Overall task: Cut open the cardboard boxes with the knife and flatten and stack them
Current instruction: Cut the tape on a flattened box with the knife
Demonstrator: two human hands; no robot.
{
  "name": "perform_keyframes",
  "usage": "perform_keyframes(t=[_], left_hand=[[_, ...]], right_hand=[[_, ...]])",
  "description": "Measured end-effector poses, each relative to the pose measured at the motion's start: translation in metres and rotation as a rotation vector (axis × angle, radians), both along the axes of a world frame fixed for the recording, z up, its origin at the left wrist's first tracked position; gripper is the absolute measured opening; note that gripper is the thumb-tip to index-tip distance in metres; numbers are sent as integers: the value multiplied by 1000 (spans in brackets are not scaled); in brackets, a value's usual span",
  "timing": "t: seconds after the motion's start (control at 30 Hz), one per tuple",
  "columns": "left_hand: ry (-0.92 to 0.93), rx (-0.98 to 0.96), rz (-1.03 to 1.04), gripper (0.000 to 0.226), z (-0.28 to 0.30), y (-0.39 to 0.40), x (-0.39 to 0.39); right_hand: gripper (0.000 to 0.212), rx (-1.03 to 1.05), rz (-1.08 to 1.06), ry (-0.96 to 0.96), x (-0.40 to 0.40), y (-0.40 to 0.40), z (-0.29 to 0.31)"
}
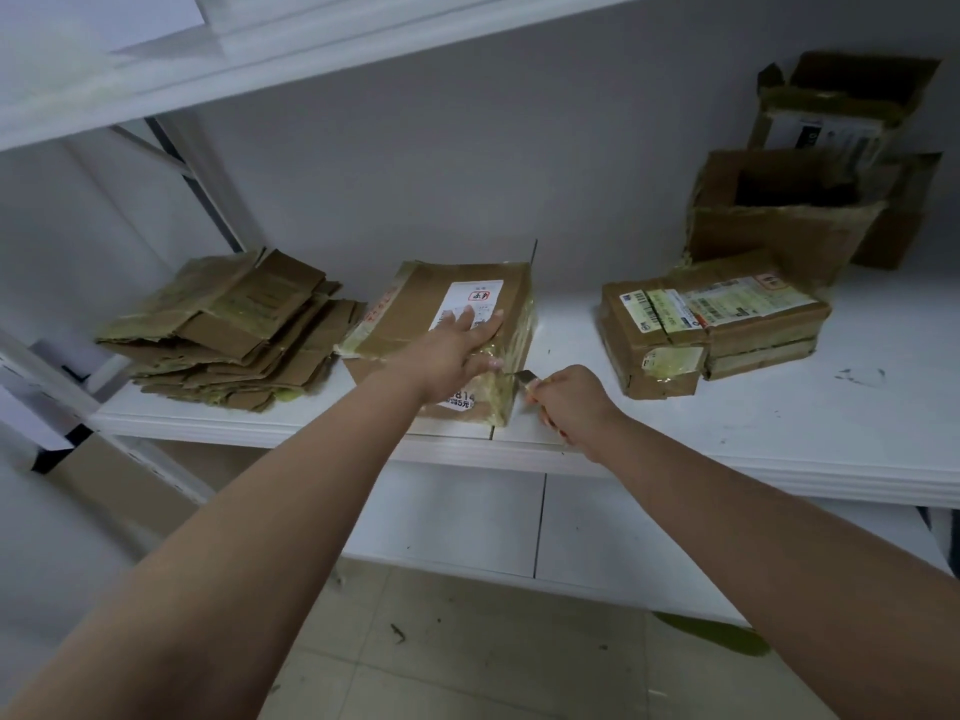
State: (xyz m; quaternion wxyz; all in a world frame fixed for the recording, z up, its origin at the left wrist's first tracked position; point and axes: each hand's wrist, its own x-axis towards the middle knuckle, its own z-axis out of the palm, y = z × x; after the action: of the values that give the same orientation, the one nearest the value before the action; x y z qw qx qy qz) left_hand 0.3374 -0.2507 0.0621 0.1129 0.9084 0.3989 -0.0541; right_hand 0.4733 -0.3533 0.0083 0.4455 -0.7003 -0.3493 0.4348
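Note:
A taped cardboard box (415, 304) with a white label stands in the middle of the white shelf (779, 423). My left hand (452, 350) lies flat on its top, fingers straight, thumb down over the right side. My right hand (571, 402) grips a knife (522, 376) whose blade tip touches the box's taped right side near the front corner. A stack of flattened cardboard (234, 330) lies to the left.
Two sealed boxes (711, 324) sit side by side to the right. Behind them stand opened boxes (779, 210) against the wall. A shelf upright (208, 184) slants at the back left. Tiled floor (467, 641) lies below, with a green scrap (711, 634).

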Motion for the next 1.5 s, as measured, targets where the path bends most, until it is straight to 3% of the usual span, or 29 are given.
perform_keyframes(t=[0.17, 0.53, 0.6, 0.8, 0.93, 1.03, 1.2, 1.33, 1.5], left_hand=[[155, 350, 59, 60, -12, 2, 25], [238, 379, -97, 56, 1, 22, 22], [227, 361, -92, 56, 4, 24, 21], [234, 352, -108, 57, 6, 27, 20], [230, 348, -109, 56, 6, 27, 20], [214, 343, -111, 56, 7, 30, 19], [245, 386, -143, 54, 3, 29, 19], [250, 396, -140, 55, 2, 28, 20], [201, 351, -66, 67, 3, 21, 26]], right_hand=[[20, 11, -53, 22, 15, 18, 1], [22, 88, 88, -177, 14, 17, -19], [29, 116, 89, -337, 16, 13, -23], [23, 215, 53, -907, 5, -7, -29], [25, 265, 73, -1092, 1, 0, -29], [15, 325, 54, -1159, 0, 6, -39], [52, 225, 72, -1247, -5, 13, -56], [28, 140, 198, -1194, -2, 12, -63], [26, 138, 239, -1177, 2, 7, -57]])
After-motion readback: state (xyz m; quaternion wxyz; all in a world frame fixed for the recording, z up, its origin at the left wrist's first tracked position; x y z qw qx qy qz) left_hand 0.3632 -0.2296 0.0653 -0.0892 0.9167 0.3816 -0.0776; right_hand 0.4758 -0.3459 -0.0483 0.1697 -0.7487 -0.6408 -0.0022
